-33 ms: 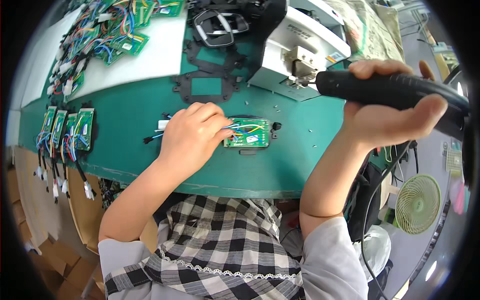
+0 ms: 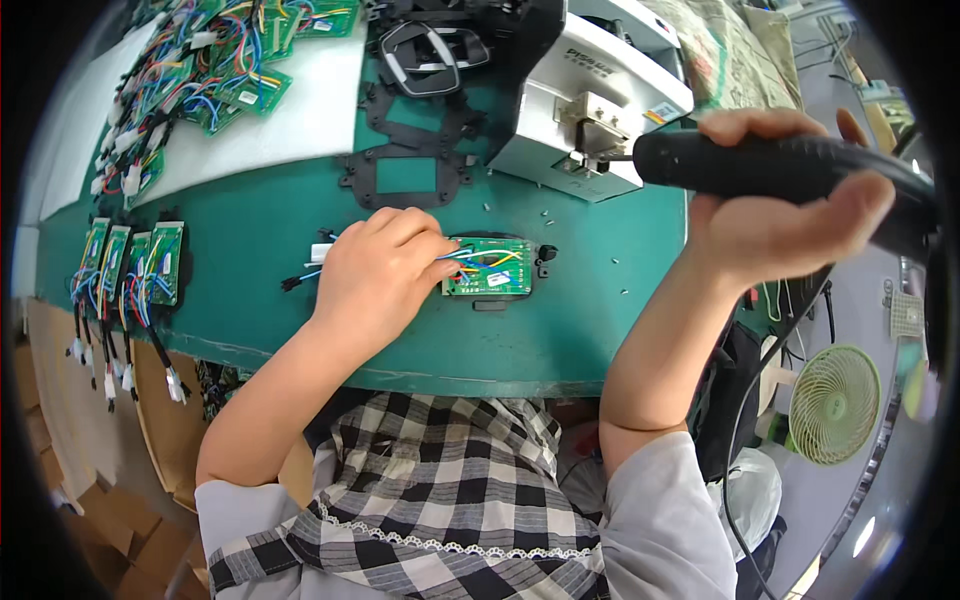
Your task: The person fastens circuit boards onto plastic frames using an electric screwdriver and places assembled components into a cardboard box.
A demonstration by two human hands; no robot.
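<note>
My left hand is closed over the left end of a green circuit board, its fingertips on the coloured wires. The board lies on a dark plastic part, mostly hidden beneath it. Wire ends with connectors stick out to the left of the hand. In my right hand is a black electric screwdriver, held level and wrapped by the fingers. Its bit points left, at the front of a white screw feeder; whether it touches a screw is too small to tell.
Several wired boards stand in a row at the left table edge. A heap of wired boards lies on white foam. Black plastic frames sit beyond my left hand. Loose screws dot the green table. A green fan is at right.
The whole view has shifted slightly. Both hands keep the same hold, on the wired board and the electric screwdriver.
</note>
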